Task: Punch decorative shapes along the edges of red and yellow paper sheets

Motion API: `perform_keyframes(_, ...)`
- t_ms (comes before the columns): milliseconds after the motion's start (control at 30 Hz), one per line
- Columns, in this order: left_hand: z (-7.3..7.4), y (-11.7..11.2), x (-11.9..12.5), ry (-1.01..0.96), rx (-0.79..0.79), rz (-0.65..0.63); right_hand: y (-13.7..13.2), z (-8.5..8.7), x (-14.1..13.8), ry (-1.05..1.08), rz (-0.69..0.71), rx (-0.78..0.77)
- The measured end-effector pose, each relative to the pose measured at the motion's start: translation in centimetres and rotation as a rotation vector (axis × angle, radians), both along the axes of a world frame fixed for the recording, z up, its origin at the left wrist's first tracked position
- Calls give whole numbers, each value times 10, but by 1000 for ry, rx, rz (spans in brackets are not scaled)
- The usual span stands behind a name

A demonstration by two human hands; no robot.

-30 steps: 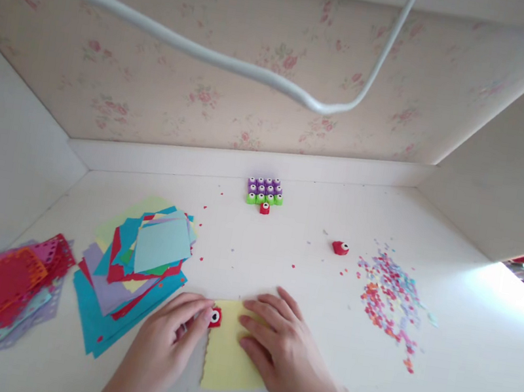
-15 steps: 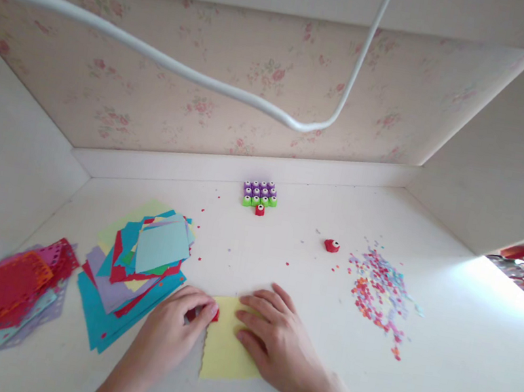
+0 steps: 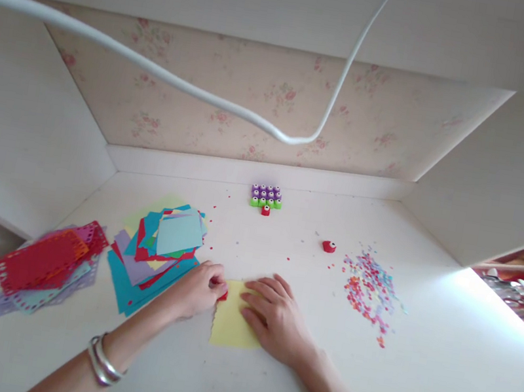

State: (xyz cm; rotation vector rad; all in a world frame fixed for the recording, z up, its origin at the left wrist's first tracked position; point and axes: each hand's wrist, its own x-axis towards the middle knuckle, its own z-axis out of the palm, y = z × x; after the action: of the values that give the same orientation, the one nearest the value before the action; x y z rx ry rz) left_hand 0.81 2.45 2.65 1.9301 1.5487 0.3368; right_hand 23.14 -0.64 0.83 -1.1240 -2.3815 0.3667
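Note:
A yellow sheet of paper [image 3: 234,325] lies on the white table, its left edge cut in a wavy pattern. My left hand [image 3: 202,287] is closed around a small red craft punch [image 3: 223,296] at the sheet's upper left edge; most of the punch is hidden by the fingers. My right hand [image 3: 273,314] lies flat on the right part of the sheet, fingers stretched out. Another red punch [image 3: 329,246] lies on its side beyond the right hand. Farther back, several purple and green punches [image 3: 267,195] stand in rows, with one red punch [image 3: 265,210] in front.
To the left are a stack of coloured paper [image 3: 180,236] and a pile of punched sheets [image 3: 40,260]. Paper confetti [image 3: 369,289] is scattered on the right. A white cable [image 3: 184,86] hangs across the view. White panels and a floral wall [image 3: 236,106] enclose the table.
The camera view has tilted and shifted, showing bracelets on my left wrist. My left hand keeps the punch at the sheet's left edge, and my right hand still rests on the paper.

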Motion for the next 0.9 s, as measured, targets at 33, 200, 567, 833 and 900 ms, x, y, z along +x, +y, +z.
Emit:
perform_keyframes(33,2,-2,-2,-10,3,-10,0,0,0,6,-1,7)
perform_keyframes(200,10,-11,-13,-49,19,-35,-1,-1,2,37,5,19)
perform_keyframes(567,3,-26,-20,-149,186,-79,1,4,0,22,2,-27)
perform_keyframes(833,-5,-30,-19,-147,252,-126,2,0,0,29,-16,-33)
perform_keyframes(900,-7,-30,-20,-155,263,-122,2,-2,0,39,-47,-23)
